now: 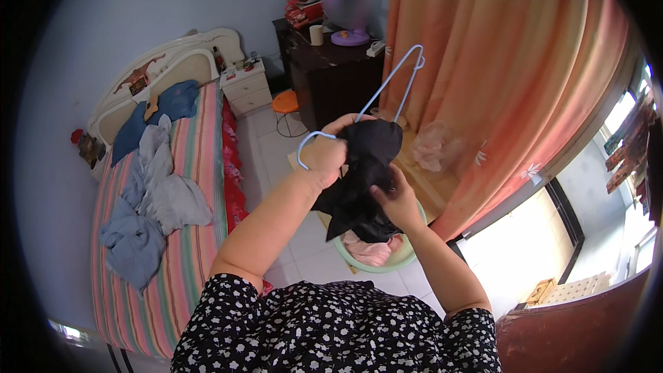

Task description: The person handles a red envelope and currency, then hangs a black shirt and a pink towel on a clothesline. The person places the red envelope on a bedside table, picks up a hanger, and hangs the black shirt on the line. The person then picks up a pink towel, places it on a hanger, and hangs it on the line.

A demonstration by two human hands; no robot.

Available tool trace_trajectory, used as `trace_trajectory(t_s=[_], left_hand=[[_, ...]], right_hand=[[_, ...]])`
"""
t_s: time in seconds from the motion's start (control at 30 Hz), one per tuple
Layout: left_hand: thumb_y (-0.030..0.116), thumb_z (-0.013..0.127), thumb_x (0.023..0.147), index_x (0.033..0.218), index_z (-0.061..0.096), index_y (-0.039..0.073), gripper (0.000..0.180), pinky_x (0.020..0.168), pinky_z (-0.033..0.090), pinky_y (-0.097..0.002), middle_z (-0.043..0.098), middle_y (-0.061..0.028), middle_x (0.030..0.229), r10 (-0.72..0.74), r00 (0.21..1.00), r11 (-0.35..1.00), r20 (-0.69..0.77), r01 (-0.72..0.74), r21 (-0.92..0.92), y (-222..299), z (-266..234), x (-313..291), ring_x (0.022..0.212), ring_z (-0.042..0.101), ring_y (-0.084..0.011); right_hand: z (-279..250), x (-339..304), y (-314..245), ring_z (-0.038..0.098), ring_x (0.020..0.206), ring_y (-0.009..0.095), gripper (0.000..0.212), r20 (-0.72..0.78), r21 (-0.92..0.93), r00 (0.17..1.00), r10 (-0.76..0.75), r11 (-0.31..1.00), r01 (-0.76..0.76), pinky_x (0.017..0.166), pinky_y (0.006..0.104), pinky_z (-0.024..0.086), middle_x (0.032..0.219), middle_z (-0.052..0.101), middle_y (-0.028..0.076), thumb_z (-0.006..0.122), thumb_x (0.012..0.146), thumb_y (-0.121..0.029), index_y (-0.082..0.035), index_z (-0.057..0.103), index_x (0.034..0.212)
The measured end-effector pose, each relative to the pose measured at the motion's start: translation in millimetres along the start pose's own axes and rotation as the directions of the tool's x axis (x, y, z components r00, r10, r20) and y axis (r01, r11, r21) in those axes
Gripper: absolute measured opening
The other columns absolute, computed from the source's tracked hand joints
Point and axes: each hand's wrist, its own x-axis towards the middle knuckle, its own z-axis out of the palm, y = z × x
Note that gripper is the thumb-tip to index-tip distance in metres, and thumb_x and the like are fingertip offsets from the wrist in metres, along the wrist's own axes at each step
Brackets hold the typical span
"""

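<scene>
With the clock read from it, the black garment [369, 179] is held mid-view, over the rim of the green basin [376, 268] at 6 o'clock. The blue hanger [384, 85] is gripped near its hook by the closed left hand [326, 159]; its far end is pointed to 1 o'clock, before the orange curtain [497, 62]. The cloth is pinched by the right hand [400, 202], fingers partly hidden. The bed's edge [222, 200], at 9 o'clock, is separated from the basin by tiled floor [302, 250].
</scene>
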Motion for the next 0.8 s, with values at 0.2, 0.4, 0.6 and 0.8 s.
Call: trace_trajectory(t_s=[0.2, 0.4, 0.6, 0.8], left_hand=[[-0.002, 0.043, 0.088, 0.110, 0.061, 0.002, 0.029, 0.087, 0.050, -0.0273, 0.064, -0.0095, 0.106, 0.018, 0.997, 0.999, -0.080, -0.014, 0.039, 15.7, -17.2, 4.8, 0.097, 0.062, -0.0172], [-0.003, 0.041, 0.086, 0.113, 0.061, 0.011, 0.037, 0.042, 0.025, -0.0188, 0.057, 0.0026, 0.073, -0.093, 0.961, 0.986, -0.259, 0.124, 0.109, 28.2, -31.3, 10.6, 0.048, 0.037, -0.0026], [0.003, 0.042, 0.088, 0.109, 0.059, 0.011, 0.029, 0.042, 0.022, -0.0175, 0.046, 0.0063, 0.063, -0.079, 0.962, 0.997, -0.261, 0.082, 0.001, 46.1, -67.2, 15.3, 0.043, 0.028, -0.0016], [0.003, 0.044, 0.087, 0.106, 0.061, 0.011, 0.027, 0.043, 0.018, -0.0202, 0.035, 0.0080, 0.060, -0.186, 0.979, 0.947, -0.080, 0.201, 0.250, 6.0, -59.1, 6.5, 0.046, 0.026, -0.0024]], right_hand=[[-68.4, 41.6, 0.3, 0.061, 0.074, 0.033, 0.017, -0.196, -0.305, 0.953, -0.231, 0.938, 0.164, 0.072, 0.0343, 0.048, 0.081, 0.064, 0.019, 0.061, 0.082, -0.009, 0.000, 0.063, 0.097], [-111.9, 76.0, -119.6, 0.051, 0.074, 0.018, 0.013, -0.241, -0.280, 0.884, -0.400, 0.901, 0.331, 0.076, 0.0282, 0.043, 0.077, 0.053, 0.012, 0.052, 0.092, -0.011, 0.002, 0.054, 0.095], [-150.3, 60.0, -125.5, 0.061, 0.088, 0.026, 0.017, 0.290, -0.732, 0.937, -0.193, 0.587, 0.347, 0.080, 0.0333, 0.047, 0.093, 0.062, 0.012, 0.061, 0.081, -0.011, -0.004, 0.061, 0.096], [-164.0, 71.0, -57.1, 0.062, 0.085, 0.028, 0.023, -0.052, -0.271, 0.938, 0.341, 0.900, -0.342, 0.072, 0.0417, 0.051, 0.092, 0.063, 0.009, 0.050, 0.085, -0.012, -0.005, 0.065, 0.101]])
